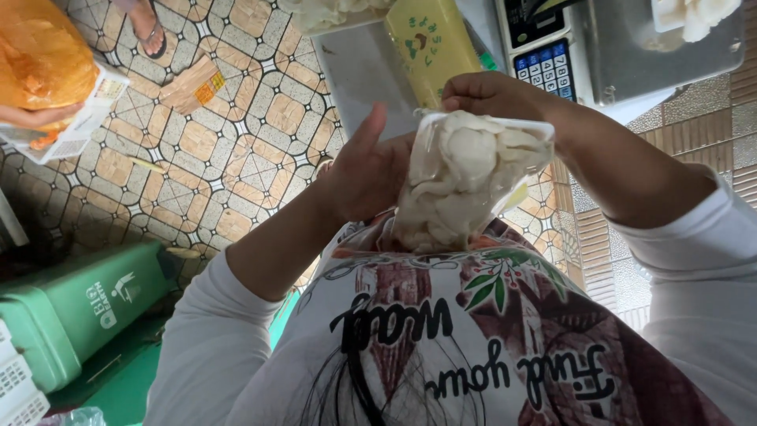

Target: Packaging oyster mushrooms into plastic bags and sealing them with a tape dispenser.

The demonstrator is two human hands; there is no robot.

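One clear plastic bag [461,185] of pale white crackers, held against the person's chest between both hands. Left hand [367,170] cups the bag's side, fingers hidden behind it, thumb sticking up; grip there cannot be told fully. Right hand [489,95] has fingers closed, pinching the bag's top edge. One digital scale [599,47] with one keypad sits above, one white tray [363,67] beside it, and one yellow box [434,43] between them. One green bin [79,308] lies lower left. One other person's hand [35,117] holds one orange-filled bag [43,55] top left; one sandalled foot [146,24] nearby. Floor [236,150] is patterned tan tile.
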